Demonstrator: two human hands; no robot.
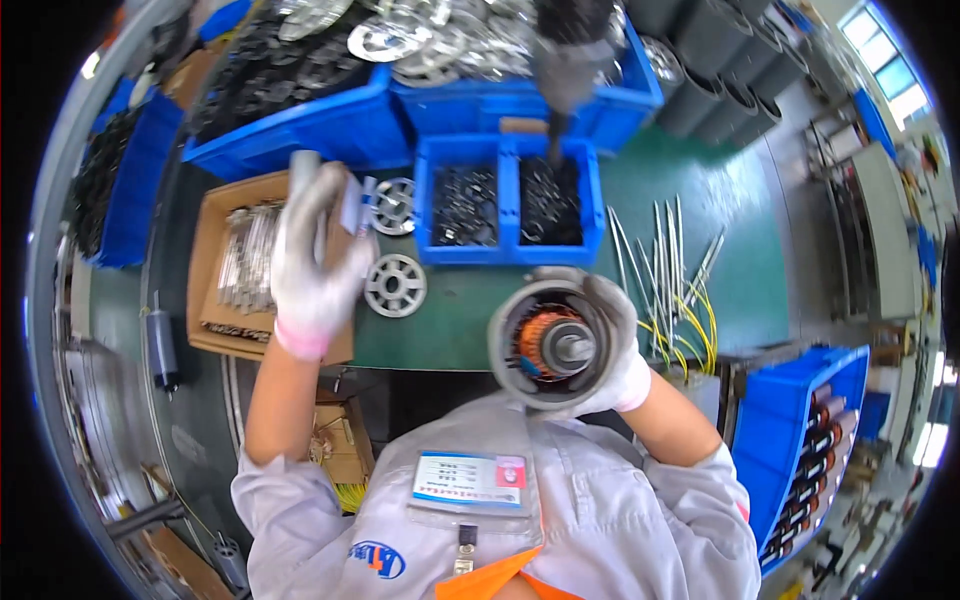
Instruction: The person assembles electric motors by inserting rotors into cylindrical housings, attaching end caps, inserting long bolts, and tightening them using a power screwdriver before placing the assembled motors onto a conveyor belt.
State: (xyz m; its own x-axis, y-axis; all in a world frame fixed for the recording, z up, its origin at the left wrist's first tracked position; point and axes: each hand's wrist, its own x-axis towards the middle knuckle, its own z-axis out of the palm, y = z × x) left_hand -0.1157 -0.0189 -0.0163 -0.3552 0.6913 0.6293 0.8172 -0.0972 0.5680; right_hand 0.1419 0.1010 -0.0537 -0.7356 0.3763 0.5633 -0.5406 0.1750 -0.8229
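Note:
My right hand (pixel 625 350), in a white glove, is wrapped round the right side of a grey cylindrical motor housing (pixel 505 355). Its round mouth faces up, showing orange-copper windings (pixel 537 335) and a metal shaft end (pixel 573 347) inside. My left hand (pixel 312 255), also gloved and slightly blurred, is raised over the right side of a cardboard box (pixel 205 290) of slim metal pins (pixel 250 255). Its fingers are apart, their tips greyish, and I see nothing held in them. Just right of it, two spoked metal discs (pixel 395 285) lie on the green bench top (pixel 460 335).
A two-part blue bin (pixel 510 252) holds small black parts. Behind it stand larger blue bins (pixel 310 135) of metal discs and dark parts. A blurred dark tool (pixel 570 75) hangs overhead. Metal rods with yellow wires (pixel 665 260) lie right; a blue crate (pixel 745 440) holds rotors.

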